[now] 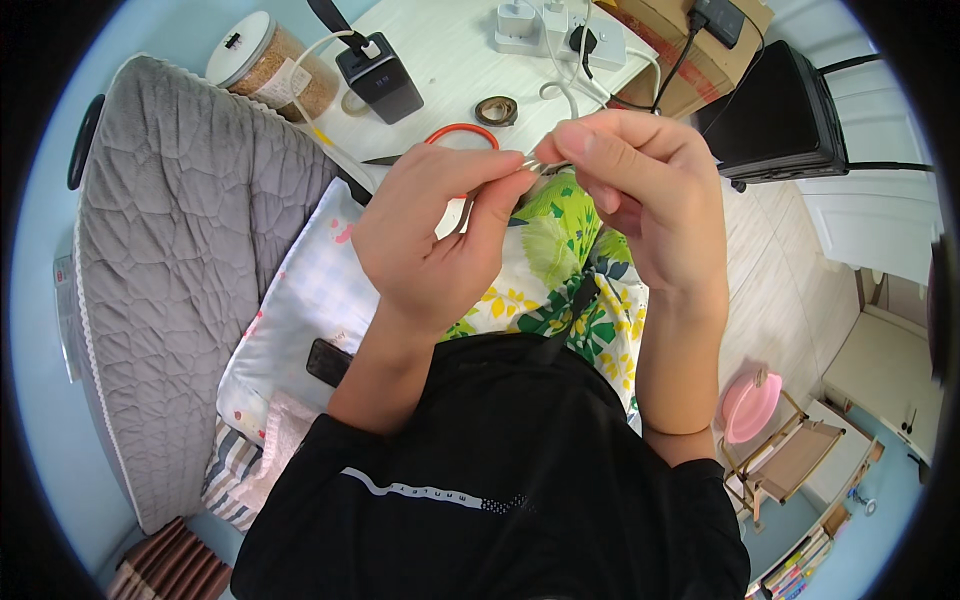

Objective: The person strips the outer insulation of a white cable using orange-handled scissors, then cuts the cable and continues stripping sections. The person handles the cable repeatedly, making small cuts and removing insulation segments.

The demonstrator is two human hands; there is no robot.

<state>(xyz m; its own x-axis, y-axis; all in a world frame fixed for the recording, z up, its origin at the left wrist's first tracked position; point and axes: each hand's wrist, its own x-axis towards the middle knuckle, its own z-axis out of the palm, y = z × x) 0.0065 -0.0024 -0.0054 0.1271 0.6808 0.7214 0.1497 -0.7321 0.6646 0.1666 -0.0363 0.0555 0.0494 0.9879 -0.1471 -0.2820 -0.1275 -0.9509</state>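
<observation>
My left hand (430, 225) is closed, thumb and forefinger pinching thin white cable strands (535, 163). Facing it, my right hand (650, 180) grips the same cable between thumb and fingertips, so the two pinches almost meet. A white cord (568, 98) runs from behind the right fingers up toward the power strip. Scissors with an orange-red handle (462, 128) lie on the table just beyond my left hand, which partly hides them. A small brown roll of tape (496, 111) sits past the scissors.
On the white table (440, 40) stand a black charger block (380, 85), a grain-filled jar (295, 80) and a white power strip (520, 42). A cardboard box (665, 60) and black suitcase (770, 115) are at right. A phone (328, 362) lies on pale cloth; a grey quilted pad (190, 270) rises left.
</observation>
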